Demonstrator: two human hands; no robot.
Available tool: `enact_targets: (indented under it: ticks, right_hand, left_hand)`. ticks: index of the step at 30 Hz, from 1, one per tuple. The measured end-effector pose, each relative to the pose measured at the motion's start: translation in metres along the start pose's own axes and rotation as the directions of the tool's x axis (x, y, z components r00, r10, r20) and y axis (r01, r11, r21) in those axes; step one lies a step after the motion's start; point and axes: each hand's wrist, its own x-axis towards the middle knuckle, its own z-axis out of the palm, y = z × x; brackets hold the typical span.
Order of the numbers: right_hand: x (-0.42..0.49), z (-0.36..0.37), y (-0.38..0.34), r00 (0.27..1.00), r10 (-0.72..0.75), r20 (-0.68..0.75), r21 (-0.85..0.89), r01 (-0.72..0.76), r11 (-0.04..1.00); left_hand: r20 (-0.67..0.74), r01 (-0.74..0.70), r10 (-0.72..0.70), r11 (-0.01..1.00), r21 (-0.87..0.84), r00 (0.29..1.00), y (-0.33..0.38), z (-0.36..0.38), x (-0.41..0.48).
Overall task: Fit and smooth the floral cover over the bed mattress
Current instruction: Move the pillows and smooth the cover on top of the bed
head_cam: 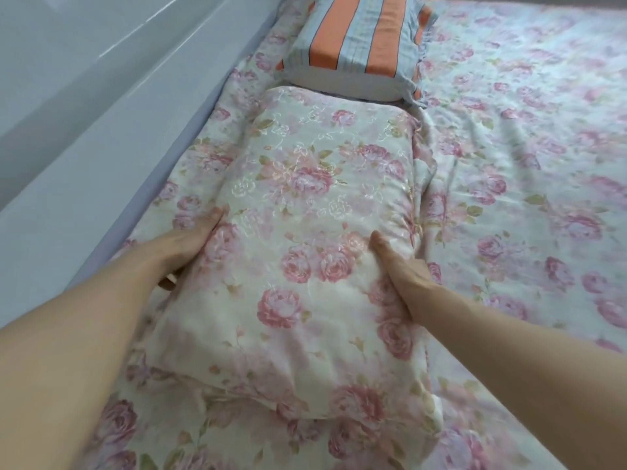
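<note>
Floral cover [529,171] spread across the mattress, reaching right and far out of view, rumpled in long creases just right of the folded quilt [305,252] and pulled short along the left edge, where a strip of lilac under-sheet [159,171] shows beside the white wall panel [68,96]. Folded quilt lying on the cover, lengthwise, its far end touching the striped pillow [353,45]. Left hand [190,242] pressed flat against the quilt's left flank, fingers together and tucked partly under the bundle, tips mostly hidden. Right hand [400,269] on the quilt's right upper edge, thumb on top, other fingers wrapped down out of sight, so spread or closed cannot be told. Likely about to shift or lift the bundle. Risks from here: dragging rather than lifting, and so hauling the cover along underneath, deepening the creases at right and baring more lilac strip at left; gripping with fingers dug too low and catching a fold of cover together with the quilt; letting the soft stack sag in the middle and unfold; pushing forward and shoving the pillow, bunching the cover beneath it as well.
</note>
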Motion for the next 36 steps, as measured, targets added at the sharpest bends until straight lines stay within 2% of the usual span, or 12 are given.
enact_targets:
  ticks: [2,3,5,8,10,13,15,17,22,28,32,36]
  right_hand:
    - [0.005,0.000,0.003,0.999,0.028,0.031,0.062,-0.030,0.998]
    - [0.006,0.000,0.004,0.999,0.031,0.043,0.106,-0.035,0.994]
    - [0.013,0.001,0.010,0.999,0.023,0.042,0.163,-0.029,0.986]
    - [0.000,-0.008,0.008,1.000,-0.013,0.024,0.211,0.008,0.977]
    - [-0.006,-0.018,0.008,1.000,-0.027,0.016,0.245,0.022,0.969]
    - [-0.006,-0.034,0.013,1.000,-0.014,0.011,0.242,0.011,0.970]
    - [-0.005,-0.046,0.018,0.999,-0.051,-0.020,0.245,0.054,0.968]
    - [-0.005,-0.054,0.022,0.994,-0.097,-0.059,0.233,0.108,0.966]
    - [-0.009,-0.095,0.037,0.963,-0.237,-0.128,0.256,0.262,0.930]
    - [-0.014,-0.170,0.073,0.937,-0.296,-0.185,0.266,0.337,0.903]
    - [-0.015,-0.233,0.099,0.910,-0.328,-0.253,0.236,0.387,0.892]
    - [-0.011,-0.300,0.131,0.896,-0.308,-0.319,0.204,0.382,0.901]
  left_hand:
    - [-0.009,-0.067,0.067,0.973,-0.223,0.998,0.000,0.015,0.000]
    - [-0.057,-0.095,0.082,0.955,-0.280,0.995,0.001,0.020,-0.006]
    - [-0.054,-0.123,0.112,0.947,-0.298,0.992,0.000,0.022,-0.007]
    - [0.137,-0.085,0.136,0.942,-0.324,0.981,-0.002,0.016,-0.010]
    - [0.128,-0.105,0.158,0.932,-0.346,0.979,-0.002,0.021,-0.013]
    - [0.084,-0.104,0.163,0.872,-0.479,0.983,-0.007,0.044,-0.016]
    - [0.070,-0.087,0.147,0.841,-0.534,0.987,-0.009,0.057,-0.024]
    - [0.097,-0.036,0.109,0.828,-0.559,0.989,-0.011,0.065,-0.033]
    - [0.056,-0.035,0.090,0.778,-0.627,0.994,-0.007,0.096,-0.066]
    - [-0.031,-0.131,0.154,0.696,-0.706,0.988,0.012,0.156,-0.111]
    - [0.047,-0.102,0.208,0.650,-0.753,0.977,0.038,0.205,-0.143]
    - [0.114,-0.107,0.271,0.683,-0.723,0.956,0.074,0.254,-0.178]
